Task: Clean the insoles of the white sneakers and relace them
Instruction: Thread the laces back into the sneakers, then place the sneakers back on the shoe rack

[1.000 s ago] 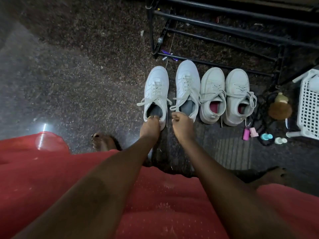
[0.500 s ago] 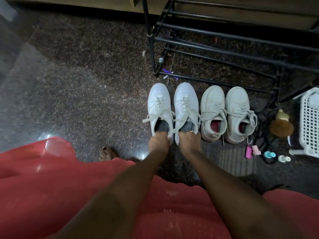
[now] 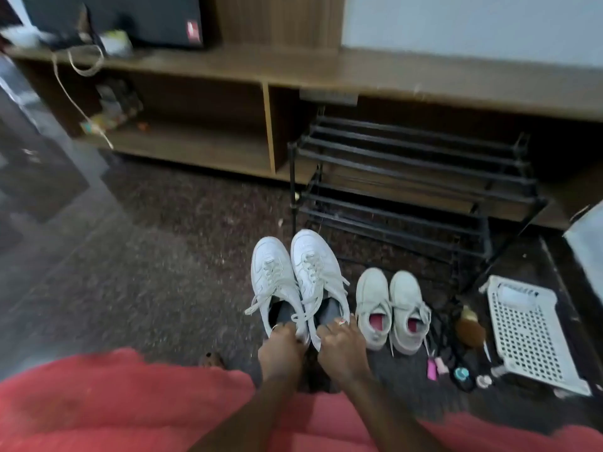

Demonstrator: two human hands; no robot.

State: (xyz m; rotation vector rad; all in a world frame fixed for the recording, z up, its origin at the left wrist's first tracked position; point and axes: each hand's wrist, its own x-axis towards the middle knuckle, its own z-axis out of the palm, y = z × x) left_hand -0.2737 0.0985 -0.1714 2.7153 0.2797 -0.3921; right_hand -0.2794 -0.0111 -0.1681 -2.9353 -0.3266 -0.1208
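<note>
Two white sneakers with dark insoles and loose white laces are raised off the floor, toes pointing away from me. My left hand point(image 3: 282, 345) grips the heel of the left sneaker point(image 3: 272, 278). The heel of the right sneaker point(image 3: 315, 269) is gripped by my right hand point(image 3: 341, 347). The two shoes touch side by side. A second pair of off-white sneakers point(image 3: 391, 301) with pink insoles stands on the floor just to the right.
A black metal shoe rack point(image 3: 408, 177) stands behind the shoes against a low wooden shelf unit point(image 3: 267, 132). A white plastic basket point(image 3: 528, 331) lies at the right. Small bottles point(image 3: 456, 373) and a brush point(image 3: 470, 327) sit between basket and shoes. My red garment point(image 3: 114, 402) fills the bottom.
Both hands closed on the heels and lifted the white pair off the floor, away from the second pair. The view tilted up, showing the rack and shelf.
</note>
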